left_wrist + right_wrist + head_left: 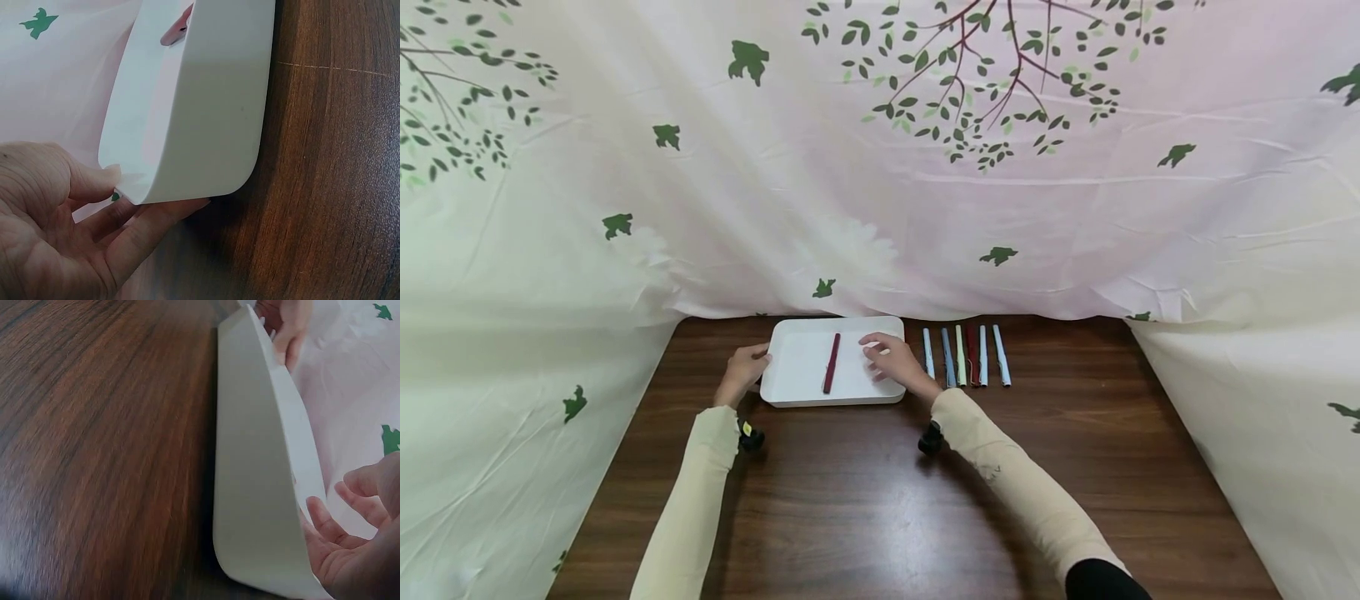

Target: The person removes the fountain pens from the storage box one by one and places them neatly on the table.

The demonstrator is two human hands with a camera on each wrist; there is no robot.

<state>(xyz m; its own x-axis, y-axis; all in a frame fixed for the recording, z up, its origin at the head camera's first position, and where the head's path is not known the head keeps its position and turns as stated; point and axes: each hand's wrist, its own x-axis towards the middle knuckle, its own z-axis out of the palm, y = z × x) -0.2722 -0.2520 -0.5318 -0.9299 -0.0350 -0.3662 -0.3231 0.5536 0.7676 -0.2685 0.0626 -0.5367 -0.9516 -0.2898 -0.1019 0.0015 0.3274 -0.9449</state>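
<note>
A white rectangular tray [797,398] lies at the back of the table with one dark red pen [831,364] inside it. At the tray's left end my left hand [744,367] holds the wall, thumb over the rim and fingers against the outside, as the left wrist view shows. My right hand [891,360] hovers over the tray's right part, fingers loosely bent with nothing between them. In the right wrist view the fingers [328,525] reach past the near wall, and the pen is hidden there.
Right of the tray several pens lie side by side: a light blue pen [928,354], a darker blue pen [948,358], a pale green pen [960,356], a dark red pen [973,357] and more light blue ones. A patterned cloth [880,208] hangs behind the brown wooden table [850,500].
</note>
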